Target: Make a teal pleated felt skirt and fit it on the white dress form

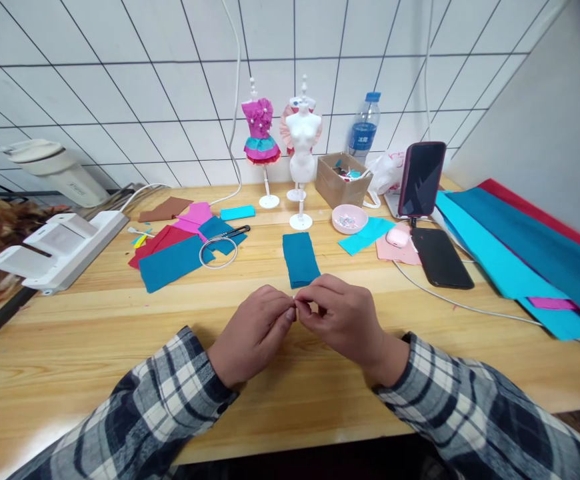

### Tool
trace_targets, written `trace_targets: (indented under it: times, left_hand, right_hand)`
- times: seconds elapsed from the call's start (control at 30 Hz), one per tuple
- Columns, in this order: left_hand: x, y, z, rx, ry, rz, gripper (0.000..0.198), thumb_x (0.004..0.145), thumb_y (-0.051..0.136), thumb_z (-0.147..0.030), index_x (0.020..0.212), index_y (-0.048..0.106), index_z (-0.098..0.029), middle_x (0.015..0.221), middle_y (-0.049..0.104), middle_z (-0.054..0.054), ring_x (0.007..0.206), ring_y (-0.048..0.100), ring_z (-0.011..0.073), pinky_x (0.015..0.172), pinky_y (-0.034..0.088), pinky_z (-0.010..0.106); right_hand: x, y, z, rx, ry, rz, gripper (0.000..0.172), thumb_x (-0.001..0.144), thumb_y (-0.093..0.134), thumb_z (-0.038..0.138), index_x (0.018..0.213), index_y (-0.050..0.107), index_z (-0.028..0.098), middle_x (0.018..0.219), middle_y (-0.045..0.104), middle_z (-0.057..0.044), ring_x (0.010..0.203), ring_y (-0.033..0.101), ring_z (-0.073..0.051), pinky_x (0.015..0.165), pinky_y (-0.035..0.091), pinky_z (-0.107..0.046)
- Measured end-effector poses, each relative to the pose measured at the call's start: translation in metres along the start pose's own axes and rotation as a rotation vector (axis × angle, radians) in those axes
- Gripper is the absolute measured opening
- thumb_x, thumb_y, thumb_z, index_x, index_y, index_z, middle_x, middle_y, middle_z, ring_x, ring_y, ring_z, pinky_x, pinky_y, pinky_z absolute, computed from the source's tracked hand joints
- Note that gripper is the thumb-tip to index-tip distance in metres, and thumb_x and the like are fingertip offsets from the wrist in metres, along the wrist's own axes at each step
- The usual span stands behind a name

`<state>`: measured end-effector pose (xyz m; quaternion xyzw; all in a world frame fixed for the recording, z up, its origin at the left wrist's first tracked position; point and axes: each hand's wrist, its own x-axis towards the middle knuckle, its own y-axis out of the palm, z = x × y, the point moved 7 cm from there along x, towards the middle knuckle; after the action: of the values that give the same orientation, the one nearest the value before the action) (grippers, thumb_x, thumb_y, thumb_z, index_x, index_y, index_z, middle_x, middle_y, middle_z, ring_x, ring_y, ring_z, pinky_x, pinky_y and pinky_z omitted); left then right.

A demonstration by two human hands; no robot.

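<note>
Frame centre: your left hand (256, 328) and right hand (344, 320) pinched closed on tiny, half-hidden whitish item (294, 298); dark-teal fabric rectangle (301, 259) above.

One left hand (257, 327) and one right hand (343, 320) — two hands, two checked sleeves (170, 393), one tiny pale thing (294, 299) at the fingertips, one surface (270, 420). Three dress forms (302, 147), counting one partly hidden; one pink dress (259, 123). One bottle (363, 137), one cup (60, 172), one power strip (77, 243), one cardboard box (337, 187), one plastic bag (390, 170), one bowl (343, 229). One upright phone (423, 179), one flat black slab (443, 259), one small pink case (399, 237), one black-handled loop (237, 231). Among the cloth, one brown piece (167, 209), one pale pink piece (413, 255), two small light blue pieces (237, 213) and at least three dark blue pieces (175, 265) — the long sheets (495, 237) overlap too much to count, and the beads (349, 221) are too small
</note>
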<state>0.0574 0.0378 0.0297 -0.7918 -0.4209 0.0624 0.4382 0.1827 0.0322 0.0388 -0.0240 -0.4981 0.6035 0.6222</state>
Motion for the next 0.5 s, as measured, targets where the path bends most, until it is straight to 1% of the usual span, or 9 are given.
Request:
trace_targets:
  times: [0.1,0.2,0.33,0.5]
  left_hand:
    - [0.000,-0.004,0.004,0.050,-0.001,-0.040,0.028,0.101,0.040,-0.024,0.078,0.056,-0.018,0.073,0.058,0.001,0.073,0.049,0.0164,0.072,0.039,0.032]
    - [0.001,-0.005,0.009,0.099,-0.001,-0.057,0.032,0.100,0.040,-0.026,0.072,0.053,-0.019,0.068,0.055,0.000,0.069,0.047,0.0159,0.068,0.037,0.031]
    - [0.002,-0.006,0.013,0.146,-0.003,-0.077,0.033,0.099,0.041,-0.025,0.070,0.053,-0.018,0.065,0.055,0.000,0.067,0.047,0.0151,0.066,0.037,0.030]
    - [0.004,-0.008,0.017,0.163,-0.033,-0.119,0.030,0.094,0.044,-0.020,0.066,0.052,-0.018,0.063,0.055,0.000,0.065,0.048,0.0148,0.064,0.038,0.029]
  right_hand:
    - [0.000,0.009,-0.014,0.242,0.206,0.036,0.009,0.083,0.067,0.022,0.076,0.073,0.021,0.071,0.067,0.002,0.054,0.053,-0.007,0.050,0.041,-0.020]
    - [0.000,0.015,-0.019,0.342,0.285,0.060,0.009,0.083,0.068,0.021,0.077,0.074,0.021,0.069,0.067,0.001,0.054,0.053,-0.008,0.049,0.041,-0.020]
    - [-0.001,0.016,-0.018,0.382,0.291,0.059,0.010,0.085,0.067,0.022,0.081,0.076,0.021,0.071,0.067,0.000,0.056,0.054,-0.009,0.051,0.043,-0.021]
    - [-0.003,0.017,-0.016,0.354,0.213,0.089,0.014,0.089,0.065,0.023,0.093,0.079,0.022,0.078,0.070,-0.001,0.063,0.059,-0.010,0.057,0.046,-0.022]
